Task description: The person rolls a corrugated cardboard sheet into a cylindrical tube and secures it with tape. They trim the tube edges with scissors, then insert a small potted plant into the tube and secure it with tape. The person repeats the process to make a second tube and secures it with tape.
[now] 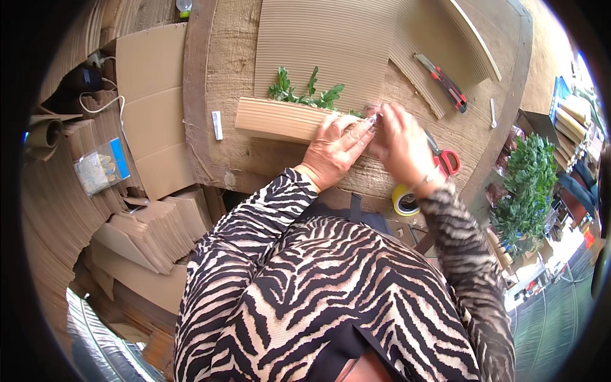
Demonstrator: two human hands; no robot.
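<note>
A folded strip of corrugated cardboard lies along the front of the wooden table, with green leafy sprigs sticking out behind it. My left hand is closed over the right end of this strip, fingers pointing to the right. Close against it, my right hand is bent and slightly blurred, its fingertips pinched at the strip's end. Something clear and shiny glints between the two hands; I cannot make out what it is. Part of the strip's right end is hidden under my fingers.
A large corrugated sheet covers the back of the table. Right of my hands lie a red-black utility knife, red-handled scissors, a yellow tape roll and a small wrench. Cardboard stacks stand left, leafy bundles right.
</note>
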